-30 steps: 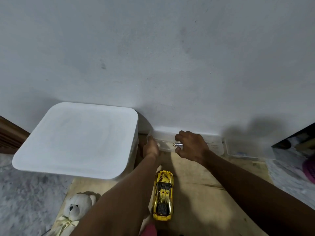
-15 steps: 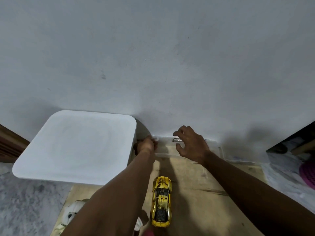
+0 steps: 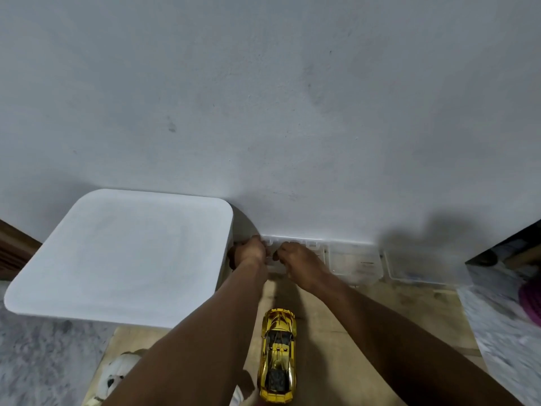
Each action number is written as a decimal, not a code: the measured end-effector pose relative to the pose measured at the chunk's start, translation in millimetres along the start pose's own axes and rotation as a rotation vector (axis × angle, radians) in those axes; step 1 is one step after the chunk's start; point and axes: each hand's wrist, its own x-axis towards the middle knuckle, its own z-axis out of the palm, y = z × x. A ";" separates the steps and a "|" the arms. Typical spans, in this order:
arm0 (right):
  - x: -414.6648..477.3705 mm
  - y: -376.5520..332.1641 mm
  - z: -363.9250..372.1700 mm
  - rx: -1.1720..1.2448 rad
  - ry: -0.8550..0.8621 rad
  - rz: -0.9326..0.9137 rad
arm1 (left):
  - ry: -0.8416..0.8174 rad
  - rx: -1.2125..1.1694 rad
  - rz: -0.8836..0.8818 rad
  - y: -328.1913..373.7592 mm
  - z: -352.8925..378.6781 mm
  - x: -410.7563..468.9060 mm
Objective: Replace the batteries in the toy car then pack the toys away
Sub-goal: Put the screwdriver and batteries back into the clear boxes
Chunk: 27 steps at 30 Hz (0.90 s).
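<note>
A shiny yellow toy car [image 3: 278, 356] stands on the wooden floor between my forearms, nose toward the wall. A white teddy bear [image 3: 117, 373] lies at the lower left, partly hidden by my left arm. A clear plastic case [image 3: 355, 263] sits against the wall. My left hand [image 3: 250, 253] grips its left end. My right hand [image 3: 298, 259] is beside it, fingers curled onto the same end of the case. Both hands cover that part of the case, so I cannot see what is under them.
A large white bin with a closed lid [image 3: 126, 259] stands at the left, touching the wall. Another clear container [image 3: 415, 268] sits further right along the wall. Grey marbled floor borders the wooden strip on both sides; something purple [image 3: 531, 300] shows at the right edge.
My right hand has moved left along the clear case and now meets my left hand at its left end. The thin metal tool seen by the right hand earlier is out of sight.
</note>
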 end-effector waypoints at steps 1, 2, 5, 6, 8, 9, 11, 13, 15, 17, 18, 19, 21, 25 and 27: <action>1.9 -2.7 -0.8 0.018 0.009 0.015 | 0.005 -0.002 0.008 0.0 -0.1 -0.3; 1.6 -5.3 -1.7 0.043 0.018 0.031 | 0.009 0.003 0.009 -1.3 -1.2 -1.4; -12.4 -13.7 -9.4 0.103 0.056 0.015 | 0.013 0.057 0.005 -5.1 -5.0 -4.3; -20.1 -16.2 -13.0 0.104 0.086 -0.023 | 0.020 0.083 0.012 -6.5 -6.5 -9.1; -35.3 -17.4 -20.1 0.098 0.181 -0.108 | 0.048 0.119 0.018 -11.2 -8.6 -13.1; -40.9 -14.6 -21.5 0.082 0.237 -0.129 | 0.076 0.150 0.021 -14.7 -8.9 -12.9; -48.0 -9.3 -28.3 0.037 0.263 -0.071 | 0.094 0.171 0.012 -21.8 -11.2 -16.6; -49.4 -1.7 -31.1 -0.044 0.134 0.062 | 0.104 0.141 -0.005 -31.1 -13.4 -19.6; -49.4 3.7 -30.6 -0.100 -0.042 0.134 | 0.085 0.125 -0.027 -44.1 -13.4 -11.2; -47.8 6.0 -29.2 -0.097 -0.142 0.168 | 0.044 0.151 -0.046 -55.1 -8.8 -1.1; -46.8 7.6 -28.1 -0.091 -0.157 0.176 | 0.029 0.157 -0.053 -58.7 -8.1 2.2; -45.3 9.3 -27.3 -0.088 -0.157 0.179 | 0.024 0.162 -0.039 -54.6 -9.5 -8.0; -43.3 12.7 -24.8 -0.097 -0.152 0.180 | 0.051 0.184 -0.054 -54.0 -11.2 -11.5; -42.7 15.0 -19.6 -0.210 -0.144 0.108 | 0.064 0.217 -0.075 -54.3 -8.4 -11.7; -42.5 14.5 -16.1 -0.288 -0.121 0.059 | 0.037 0.247 -0.068 -51.7 -4.2 -11.7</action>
